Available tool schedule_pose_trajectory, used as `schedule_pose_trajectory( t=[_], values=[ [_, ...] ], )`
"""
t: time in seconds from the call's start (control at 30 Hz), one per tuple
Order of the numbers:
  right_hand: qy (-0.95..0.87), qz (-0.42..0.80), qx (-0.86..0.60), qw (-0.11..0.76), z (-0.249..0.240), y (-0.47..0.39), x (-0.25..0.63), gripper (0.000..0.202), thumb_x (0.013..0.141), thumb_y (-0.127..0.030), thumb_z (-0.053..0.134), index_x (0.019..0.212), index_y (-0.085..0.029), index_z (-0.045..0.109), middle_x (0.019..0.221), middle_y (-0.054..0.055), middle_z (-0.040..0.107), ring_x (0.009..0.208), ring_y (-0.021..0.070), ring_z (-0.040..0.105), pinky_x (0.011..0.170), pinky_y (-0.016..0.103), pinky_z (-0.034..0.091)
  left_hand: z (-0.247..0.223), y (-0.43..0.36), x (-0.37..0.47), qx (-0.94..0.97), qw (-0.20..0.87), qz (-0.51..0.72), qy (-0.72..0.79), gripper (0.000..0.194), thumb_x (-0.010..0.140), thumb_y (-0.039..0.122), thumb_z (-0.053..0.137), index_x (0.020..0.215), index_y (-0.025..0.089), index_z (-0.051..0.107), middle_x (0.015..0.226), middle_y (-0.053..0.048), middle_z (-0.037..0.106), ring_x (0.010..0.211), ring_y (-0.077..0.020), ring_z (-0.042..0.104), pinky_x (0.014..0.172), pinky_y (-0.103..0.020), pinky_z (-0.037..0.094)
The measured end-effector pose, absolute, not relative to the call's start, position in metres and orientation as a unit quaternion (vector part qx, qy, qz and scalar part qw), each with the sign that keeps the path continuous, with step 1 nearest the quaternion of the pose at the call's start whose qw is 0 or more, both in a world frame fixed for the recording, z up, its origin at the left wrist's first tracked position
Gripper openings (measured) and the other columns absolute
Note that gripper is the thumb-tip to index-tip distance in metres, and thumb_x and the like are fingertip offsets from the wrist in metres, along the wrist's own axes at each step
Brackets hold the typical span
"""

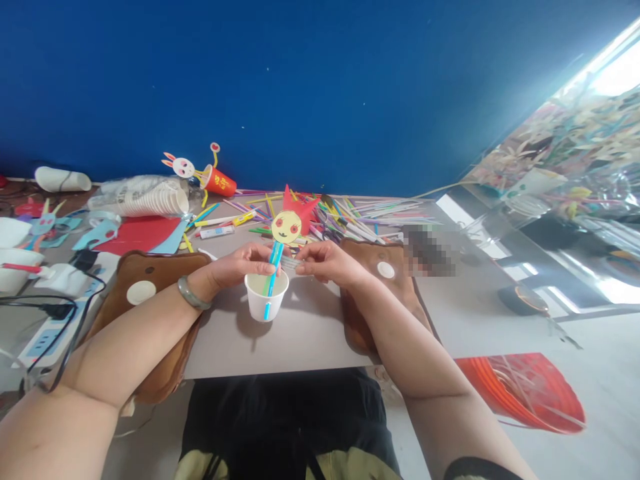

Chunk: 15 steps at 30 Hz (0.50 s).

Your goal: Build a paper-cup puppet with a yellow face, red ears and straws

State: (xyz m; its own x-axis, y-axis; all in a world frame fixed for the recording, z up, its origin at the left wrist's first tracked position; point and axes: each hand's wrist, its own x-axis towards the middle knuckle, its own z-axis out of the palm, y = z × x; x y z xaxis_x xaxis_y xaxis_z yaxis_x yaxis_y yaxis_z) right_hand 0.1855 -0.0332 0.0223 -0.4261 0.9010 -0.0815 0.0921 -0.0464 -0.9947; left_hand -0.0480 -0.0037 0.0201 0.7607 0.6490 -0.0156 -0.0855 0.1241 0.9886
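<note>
A white paper cup (pixel 260 308) hangs a little above the table, and its shadow falls below it. Blue straws (pixel 275 257) rise out of the cup, and a short piece of blue straw (pixel 267 311) shows on its front. On top of the straws sits a yellow paper face (pixel 287 227) with spiky red paper hair (pixel 300 210). My left hand (pixel 250 260) is closed on the straws just above the rim. To their right, my right hand (pixel 323 260) pinches a thin clear strip (pixel 290 263) that reaches toward the straws; whether it touches them I cannot tell.
Loose coloured straws (pixel 380 210) are strewn along the wall. A red cup puppet (pixel 220 181) lies at the back, near stacked white cups (pixel 150 200) and red paper (pixel 137 233). Brown pads (pixel 360 300) lie under both forearms. A power strip (pixel 47 337) is at left, an orange bin (pixel 525 390) at right.
</note>
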Motion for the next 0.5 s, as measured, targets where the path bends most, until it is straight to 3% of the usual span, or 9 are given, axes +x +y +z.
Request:
schedule_pose_trajectory(
  t=[0.07,0.17,0.23,0.33,0.5],
  values=[
    [-0.613,0.573,-0.428,0.337,0.0233,-0.0343,0.1828,0.034,0.061,-0.039,0.087,0.075,-0.015,0.067,0.048,-0.01,0.046,0.039,0.0031,0.035,0.035,0.018,0.025,0.0211,-0.0037,-0.0478,0.629,0.698,0.254,0.227,0.025,0.062,0.037,0.083,0.072,0.015,0.078,0.101,-0.01,0.074,0.073,-0.0157,0.063,0.065,-0.025,0.047],
    [-0.62,0.555,-0.43,0.349,0.0249,-0.0355,0.1802,0.036,0.062,-0.042,0.087,0.073,-0.015,0.067,0.048,-0.009,0.044,0.043,0.0042,0.035,0.04,0.019,0.026,0.0206,-0.0042,-0.0484,0.612,0.718,0.242,0.228,0.029,0.063,0.039,0.083,0.074,0.013,0.077,0.082,-0.009,0.072,0.068,-0.0155,0.063,0.062,-0.025,0.046],
    [-0.625,0.546,-0.421,0.366,0.0261,-0.0359,0.18,0.035,0.064,-0.042,0.085,0.076,-0.015,0.067,0.053,-0.007,0.049,0.049,0.0058,0.041,0.046,0.02,0.032,0.0197,-0.0047,-0.049,0.584,0.74,0.239,0.234,0.032,0.062,0.041,0.083,0.074,0.012,0.076,0.076,-0.007,0.07,0.063,-0.015,0.062,0.059,-0.025,0.045],
    [-0.634,0.547,-0.392,0.379,0.0279,-0.0362,0.1808,0.03,0.068,-0.039,0.082,0.078,-0.015,0.068,0.069,-0.002,0.06,0.06,0.0078,0.049,0.054,0.021,0.039,0.0194,-0.0056,-0.0496,0.557,0.756,0.252,0.233,0.033,0.059,0.041,0.085,0.071,0.012,0.074,0.075,-0.006,0.07,0.061,-0.0139,0.062,0.058,-0.025,0.045],
    [-0.622,0.613,-0.325,0.363,0.0278,-0.0371,0.1822,0.02,0.073,-0.03,0.075,0.085,-0.016,0.066,0.1,0.004,0.068,0.06,0.0067,0.052,0.051,0.021,0.044,0.0218,-0.0073,-0.0501,0.553,0.762,0.259,0.216,0.032,0.061,0.041,0.084,0.07,0.012,0.074,0.069,-0.005,0.068,0.056,-0.0129,0.059,0.055,-0.024,0.042]
  ],
)
